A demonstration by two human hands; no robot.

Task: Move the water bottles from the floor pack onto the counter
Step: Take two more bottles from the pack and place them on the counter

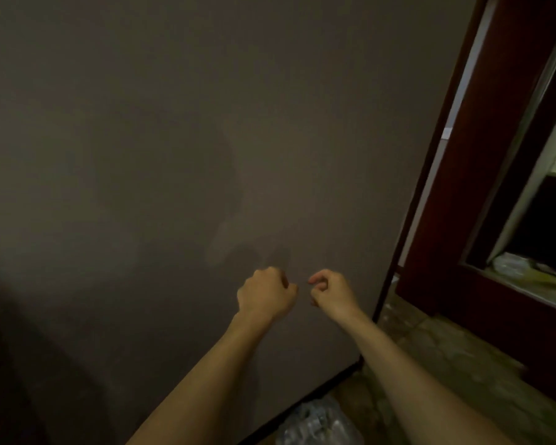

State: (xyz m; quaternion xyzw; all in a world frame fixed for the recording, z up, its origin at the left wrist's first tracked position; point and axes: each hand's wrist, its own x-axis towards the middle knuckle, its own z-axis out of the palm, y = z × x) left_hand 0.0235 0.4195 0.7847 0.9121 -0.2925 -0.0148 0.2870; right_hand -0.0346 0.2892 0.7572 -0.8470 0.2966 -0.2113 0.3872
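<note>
The floor pack of water bottles (318,423) shows as crinkled clear plastic at the bottom edge, between my forearms, on the floor by the wall's base. My left hand (265,293) is raised in front of the grey wall, fingers curled into a loose fist with nothing in it. My right hand (331,292) is level with it, a little to the right, fingers curled and empty. Both hands are well above the pack and apart from it. No counter is clearly in view.
A plain grey wall (174,155) fills most of the view. A dark red door frame (482,187) stands at the right, with an opening showing a plastic bag (511,266) on a ledge. Mottled stone floor (446,364) runs along the lower right.
</note>
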